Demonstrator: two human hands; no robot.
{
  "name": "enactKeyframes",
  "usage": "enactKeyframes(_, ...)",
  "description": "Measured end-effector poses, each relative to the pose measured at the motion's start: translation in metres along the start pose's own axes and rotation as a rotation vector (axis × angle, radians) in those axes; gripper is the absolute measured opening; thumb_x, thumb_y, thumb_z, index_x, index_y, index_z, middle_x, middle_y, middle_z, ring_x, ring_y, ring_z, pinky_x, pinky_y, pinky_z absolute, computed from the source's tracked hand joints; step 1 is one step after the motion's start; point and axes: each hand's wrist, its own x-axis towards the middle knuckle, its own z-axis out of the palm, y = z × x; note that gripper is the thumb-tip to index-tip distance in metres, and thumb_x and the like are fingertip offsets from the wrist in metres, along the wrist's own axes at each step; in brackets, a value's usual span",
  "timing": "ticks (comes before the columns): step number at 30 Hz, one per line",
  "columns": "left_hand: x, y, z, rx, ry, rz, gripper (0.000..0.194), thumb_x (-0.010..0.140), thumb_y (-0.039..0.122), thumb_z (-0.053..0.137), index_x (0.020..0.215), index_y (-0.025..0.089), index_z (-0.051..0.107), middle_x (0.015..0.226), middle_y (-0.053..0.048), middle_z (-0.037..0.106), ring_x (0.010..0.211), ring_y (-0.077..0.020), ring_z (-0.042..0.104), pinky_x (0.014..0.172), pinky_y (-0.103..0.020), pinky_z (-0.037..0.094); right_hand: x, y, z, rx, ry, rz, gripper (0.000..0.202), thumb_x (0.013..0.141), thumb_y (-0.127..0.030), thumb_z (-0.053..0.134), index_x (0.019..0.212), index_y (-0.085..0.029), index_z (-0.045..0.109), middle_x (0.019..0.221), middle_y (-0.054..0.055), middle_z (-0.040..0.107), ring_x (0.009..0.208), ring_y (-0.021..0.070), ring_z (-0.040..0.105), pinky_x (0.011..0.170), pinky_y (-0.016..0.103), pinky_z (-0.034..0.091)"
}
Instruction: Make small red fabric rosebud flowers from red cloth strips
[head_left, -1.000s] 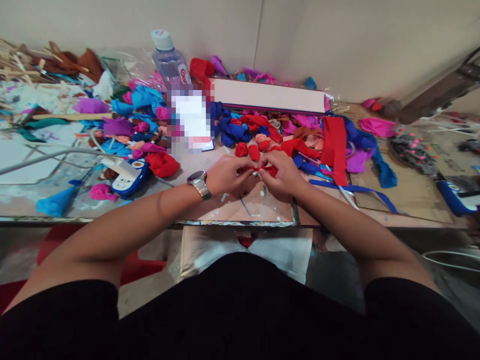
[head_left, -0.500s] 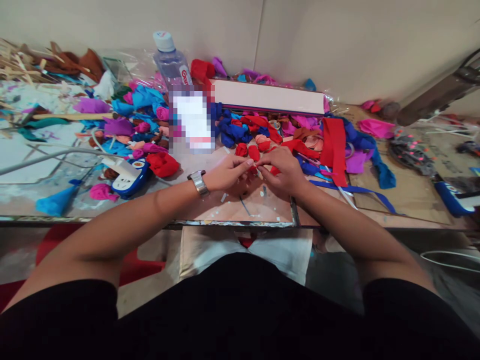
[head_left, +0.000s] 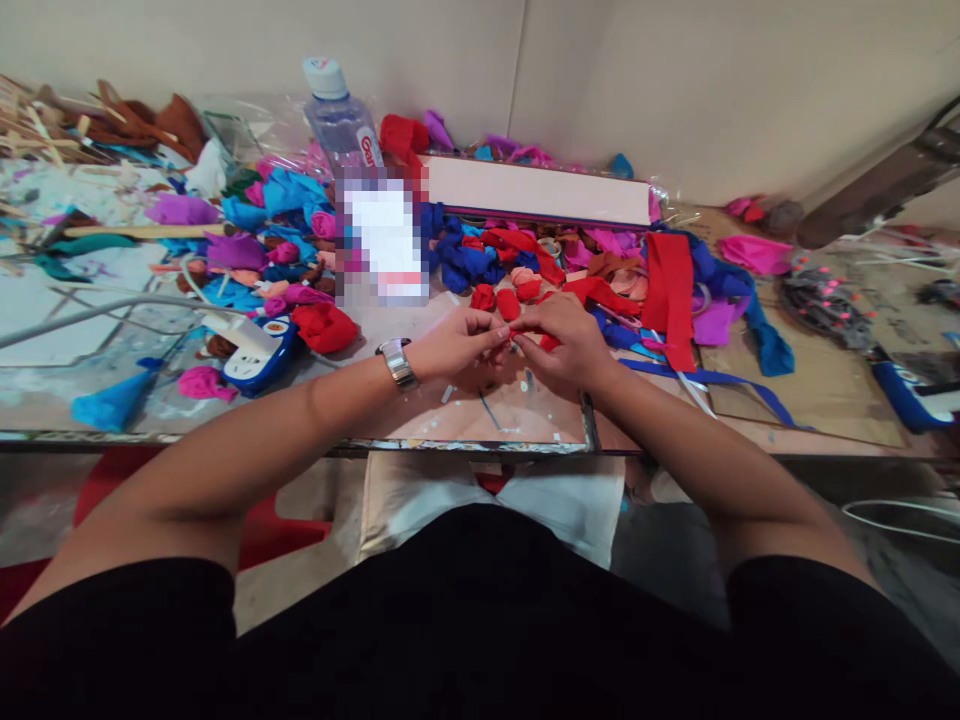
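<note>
My left hand [head_left: 471,345], with a metal watch on the wrist, is pinched on a small red piece [head_left: 511,337] near the table's front edge. From the other side my right hand [head_left: 559,335] closes its fingertips on the same piece, most of which is hidden by the fingers. Just beyond the fingertips lie small red rolled pieces [head_left: 484,298]. A wide red strip [head_left: 670,300] rests to the right of my right hand, and a narrow blue strip [head_left: 720,378] runs along the table beside my right forearm.
Crumpled coloured pieces cover the back of the table [head_left: 510,430]. A clear bottle [head_left: 341,125] stands behind a blurred bright rectangle. At left are a blue power socket [head_left: 262,362] and a grey cable [head_left: 135,303]. A long pale box [head_left: 536,190] lies near the wall.
My two hands stay together, with only a slight shift of the fingers around the red piece. The things on the table have not visibly moved.
</note>
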Motion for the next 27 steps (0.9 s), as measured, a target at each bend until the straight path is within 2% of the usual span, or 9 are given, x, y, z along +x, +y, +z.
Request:
enactKeyframes(4, -0.0025, 0.0001, 0.0005, 0.102, 0.026, 0.053, 0.059, 0.097, 0.072, 0.063, 0.088, 0.014, 0.071, 0.074, -0.006, 0.073, 0.064, -0.0128, 0.066, 0.062, -0.023, 0.049, 0.0004, -0.0013, -0.0002, 0.014, 0.009, 0.015, 0.020, 0.104, -0.040, 0.063, 0.100, -0.026, 0.076, 0.094, 0.005, 0.083, 0.090, 0.0242, 0.073, 0.098, 0.046, 0.051)
enactKeyframes(8, -0.0065, -0.0010, -0.0002, 0.454, 0.129, 0.225, 0.046, 0.098, 0.059, 0.066, 0.109, 0.015, 0.076, 0.087, -0.007, 0.078, 0.071, -0.0156, 0.067, 0.068, -0.027, 0.049, -0.0012, -0.0007, 0.0011, 0.012, 0.026, 0.051, 0.017, 0.101, -0.039, 0.065, 0.094, -0.026, 0.073, 0.088, 0.003, 0.081, 0.085, 0.0234, 0.072, 0.089, 0.043, 0.052)
enactKeyframes(10, -0.0082, -0.0021, -0.0011, 0.639, 0.157, 0.297, 0.038, 0.101, 0.051, 0.062, 0.104, 0.017, 0.077, 0.084, -0.005, 0.077, 0.071, -0.0158, 0.065, 0.071, -0.029, 0.047, -0.0025, 0.0002, 0.0020, 0.016, 0.021, 0.078, 0.016, 0.098, -0.039, 0.066, 0.092, -0.026, 0.072, 0.085, 0.003, 0.079, 0.084, 0.0233, 0.072, 0.085, 0.042, 0.052)
enactKeyframes(12, -0.0093, -0.0030, -0.0017, 0.702, 0.147, 0.321, 0.036, 0.104, 0.046, 0.056, 0.097, 0.017, 0.077, 0.080, -0.004, 0.076, 0.071, -0.0159, 0.065, 0.073, -0.030, 0.046, -0.0037, 0.0008, 0.0028, 0.027, 0.007, 0.102, 0.015, 0.097, -0.039, 0.067, 0.093, -0.025, 0.072, 0.087, 0.004, 0.079, 0.085, 0.0237, 0.072, 0.085, 0.041, 0.052)
enactKeyframes(16, -0.0091, -0.0029, -0.0005, 0.583, 0.108, 0.254, 0.036, 0.105, 0.043, 0.054, 0.088, 0.017, 0.073, 0.079, -0.003, 0.077, 0.070, -0.0146, 0.066, 0.072, -0.028, 0.048, -0.0047, 0.0011, 0.0043, 0.043, 0.001, 0.084, 0.012, 0.097, -0.035, 0.069, 0.099, -0.025, 0.075, 0.090, 0.004, 0.081, 0.088, 0.0243, 0.073, 0.086, 0.042, 0.052)
enactKeyframes(20, -0.0060, -0.0017, 0.0020, 0.411, 0.066, 0.202, 0.036, 0.103, 0.044, 0.055, 0.085, 0.017, 0.070, 0.076, -0.003, 0.074, 0.069, -0.0141, 0.065, 0.068, -0.026, 0.050, -0.0041, 0.0014, 0.0056, 0.022, 0.052, 0.037, 0.012, 0.099, -0.034, 0.069, 0.098, -0.026, 0.078, 0.088, 0.003, 0.083, 0.084, 0.0230, 0.073, 0.086, 0.042, 0.050)
enactKeyframes(27, -0.0025, -0.0018, 0.0029, 0.129, -0.005, 0.115, 0.034, 0.101, 0.046, 0.061, 0.084, 0.016, 0.067, 0.073, -0.003, 0.072, 0.063, -0.0126, 0.067, 0.063, -0.024, 0.053, -0.0019, 0.0003, 0.0034, 0.027, 0.052, 0.027, 0.017, 0.101, -0.041, 0.068, 0.097, -0.029, 0.081, 0.092, 0.002, 0.085, 0.085, 0.0222, 0.075, 0.100, 0.048, 0.051)
